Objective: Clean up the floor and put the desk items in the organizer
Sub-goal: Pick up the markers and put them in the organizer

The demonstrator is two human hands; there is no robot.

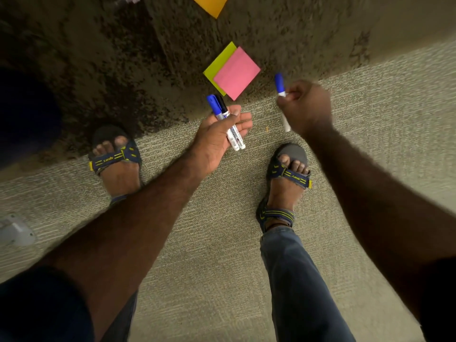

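Hands reach down over a carpeted floor, seen from above by the person wearing the camera. Left hand is turned palm up with its fingers loosely curled, and two markers lie side by side across the palm, held under the thumb. One of these markers has a blue cap, the other a black cap, and both have white barrels that stick out past the heel of the hand. Right hand is closed in a fist around a third marker, which stands nearly upright; its blue cap pokes out above the fingers and its white barrel shows below them. This hand is somewhat blurred. The two hands are near each other but not touching.

Just beyond the hands, a pink sticky note lies on the floor, partly overlapping a yellow-green sticky note beneath it. Farther away, at the top edge of the view, lies an orange sticky note, cut off by the frame.

Below the hands, both feet stand on the lighter band of carpet, in dark blue sandals with yellow trim. Blue jeans cover the legs. The carpet beyond the feet is darker and mottled. A pale object sits at the left edge, too blurred to identify.
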